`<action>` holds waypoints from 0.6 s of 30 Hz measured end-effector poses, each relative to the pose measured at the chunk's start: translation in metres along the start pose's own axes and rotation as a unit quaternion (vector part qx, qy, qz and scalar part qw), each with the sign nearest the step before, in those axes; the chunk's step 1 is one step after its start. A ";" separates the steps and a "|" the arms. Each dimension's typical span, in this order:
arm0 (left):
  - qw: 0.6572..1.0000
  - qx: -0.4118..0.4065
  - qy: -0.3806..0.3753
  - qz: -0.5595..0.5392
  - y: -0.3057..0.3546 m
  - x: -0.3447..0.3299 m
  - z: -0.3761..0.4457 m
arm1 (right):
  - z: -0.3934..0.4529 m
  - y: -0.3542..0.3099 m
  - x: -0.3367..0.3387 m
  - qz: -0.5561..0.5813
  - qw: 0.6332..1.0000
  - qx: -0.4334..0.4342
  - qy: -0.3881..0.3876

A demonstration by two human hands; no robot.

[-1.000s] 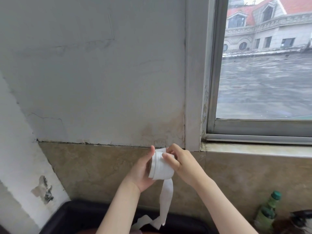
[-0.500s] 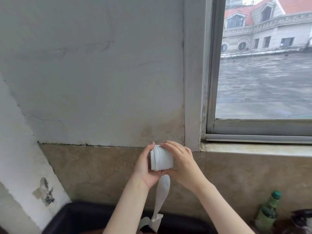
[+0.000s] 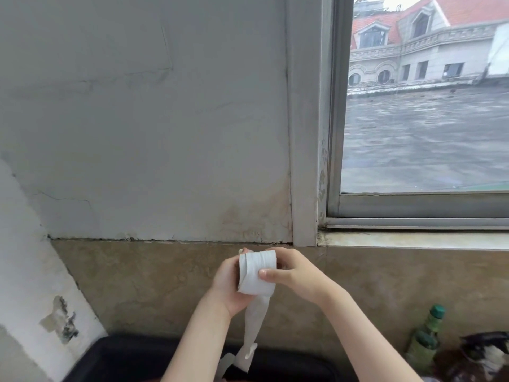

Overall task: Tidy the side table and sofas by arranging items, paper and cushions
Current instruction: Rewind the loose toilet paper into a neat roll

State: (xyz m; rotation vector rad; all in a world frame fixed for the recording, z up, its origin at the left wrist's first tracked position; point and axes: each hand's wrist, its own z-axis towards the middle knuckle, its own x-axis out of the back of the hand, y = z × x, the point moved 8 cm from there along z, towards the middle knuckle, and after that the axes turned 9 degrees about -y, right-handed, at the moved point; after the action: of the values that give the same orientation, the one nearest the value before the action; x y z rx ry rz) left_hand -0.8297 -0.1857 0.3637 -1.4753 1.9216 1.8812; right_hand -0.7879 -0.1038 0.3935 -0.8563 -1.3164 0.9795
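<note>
A white roll of toilet paper (image 3: 257,272) is held up in front of the tan tiled wall, below the window corner. My left hand (image 3: 230,288) cups its left end and underside. My right hand (image 3: 296,274) grips it from the right, thumb pressed on the front of the roll. A loose twisted tail of paper (image 3: 254,332) hangs down from the roll to the dark surface below.
A black tray-like edge (image 3: 115,359) runs along the bottom. A green-capped bottle (image 3: 425,340) and a dark crumpled bag (image 3: 484,354) stand at the lower right. A window sill (image 3: 413,239) and window frame lie to the upper right; a cracked grey wall fills the left.
Both hands have turned the roll, winding paper onto it. The hanging tail has grown shorter and more twisted, and my right thumb now presses on the roll's front.
</note>
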 end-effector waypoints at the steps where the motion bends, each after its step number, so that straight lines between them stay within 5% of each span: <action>1: 1.000 -0.001 0.005 0.002 0.001 0.002 0.001 | 0.001 0.002 -0.001 0.012 1.000 -0.008 0.001; 9: 0.999 -0.021 0.012 0.031 0.008 -0.001 0.004 | 0.007 0.000 0.007 -0.133 0.986 -0.049 0.088; 13: 0.997 -0.031 0.077 0.007 0.012 0.006 0.006 | 0.003 -0.019 0.013 -0.254 0.950 0.009 0.181; 18: 0.993 -0.038 0.101 -0.047 0.011 0.011 0.009 | 0.007 -0.018 -0.007 -0.330 0.935 0.078 0.107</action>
State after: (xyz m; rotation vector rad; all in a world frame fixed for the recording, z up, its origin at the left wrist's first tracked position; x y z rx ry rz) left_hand -0.8478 -0.1872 0.3628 -1.8073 1.8403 1.8477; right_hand -0.7933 -0.1167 0.4079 -0.3365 -1.1964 0.4342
